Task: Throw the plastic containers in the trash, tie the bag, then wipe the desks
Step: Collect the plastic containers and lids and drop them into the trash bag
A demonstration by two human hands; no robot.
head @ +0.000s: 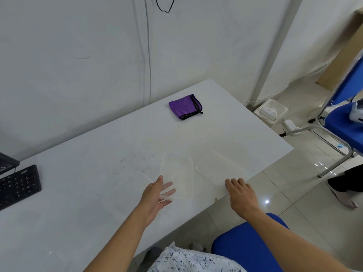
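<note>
**Head view, white desk [82, 183].** I am reaching both bare hands forward over the near right part of the desk.

- **Left hand:** My left hand [157, 195] is lying released with the palm turned inward. Its straight fingers [167, 190] are showing through the clear wall of the plastic container [176, 173], at that tub's 7 o'clock corner. The thumb is standing apart from them against the tub's left side.
- **Container and lid:** The container is sitting at about 5 o'clock from the desk's middle. Just beside it, at its 3 o'clock, a flat clear lid [218, 169] is lying near the desk's right edge.
- **Right hand:** My right hand [241, 195] is lying palm down at the lid's 6 o'clock, with the fingers relaxed and grasping nothing. I cannot tell whether its fingertips [234, 181] are touching the lid.
- **Rest of the desk:** A folded purple cloth [184, 107] is lying well apart from the container, at its 12 o'clock, near the wall. A black keyboard [19, 185] is sitting at the desk's 9 o'clock edge. Dark specks [145, 160] are marking the surface at the container's 10 o'clock.
- **Chairs:** A blue chair seat [245, 248] is showing under my right forearm at 5 o'clock. A second blue chair [343, 114] is standing on the tiled floor at 3 o'clock.
</note>
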